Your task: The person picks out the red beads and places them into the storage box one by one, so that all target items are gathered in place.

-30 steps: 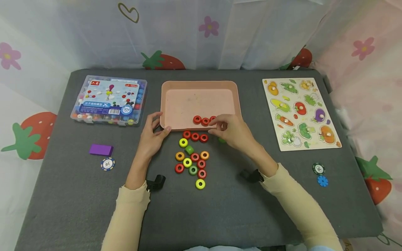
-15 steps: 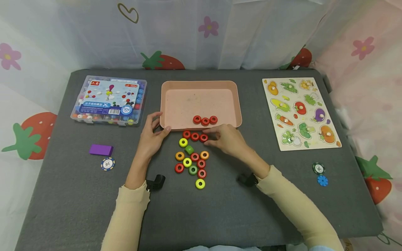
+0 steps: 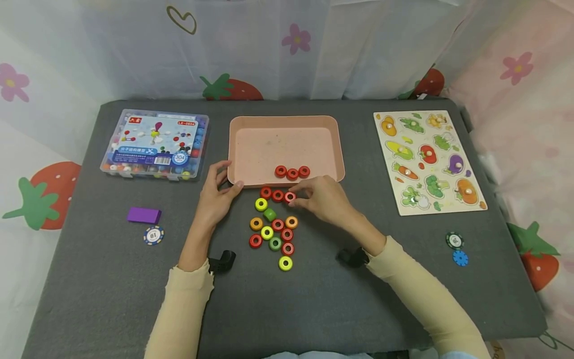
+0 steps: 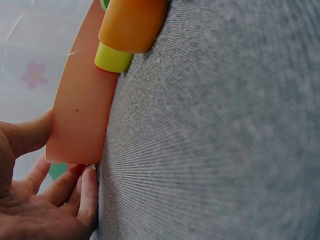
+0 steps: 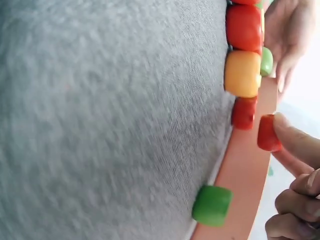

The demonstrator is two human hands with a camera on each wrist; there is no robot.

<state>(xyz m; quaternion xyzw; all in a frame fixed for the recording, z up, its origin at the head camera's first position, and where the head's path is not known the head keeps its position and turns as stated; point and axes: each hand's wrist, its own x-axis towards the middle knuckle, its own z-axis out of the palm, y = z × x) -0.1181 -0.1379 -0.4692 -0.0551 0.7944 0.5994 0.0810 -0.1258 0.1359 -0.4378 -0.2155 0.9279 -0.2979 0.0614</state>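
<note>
Pink tray (image 3: 269, 142) holding three red beads (image 3: 292, 178), likely early progress — many mixed beads (image 3: 269, 215) remain on the table (image 3: 341, 309), one red bead (image 5: 269, 133) raised, pinched by the right hand (image 3: 329, 199); left hand (image 3: 217, 197) grips tray corner.

Grey table (image 3: 358, 304), pink tray (image 3: 287, 144), coloured rings (image 3: 269, 215), lidded box (image 3: 154, 142), vegetable puzzle board (image 3: 425, 173), purple block (image 3: 144, 215), blue-edged chip (image 3: 154, 235), dark-green chip (image 3: 455, 240), blue disc (image 3: 460, 258)

Right grip (image 5: 305, 185) pinching 1 red bead (image 5: 268, 133), green bead (image 5: 212, 205) apart, pink tray (image 5: 245, 167) behind
</note>
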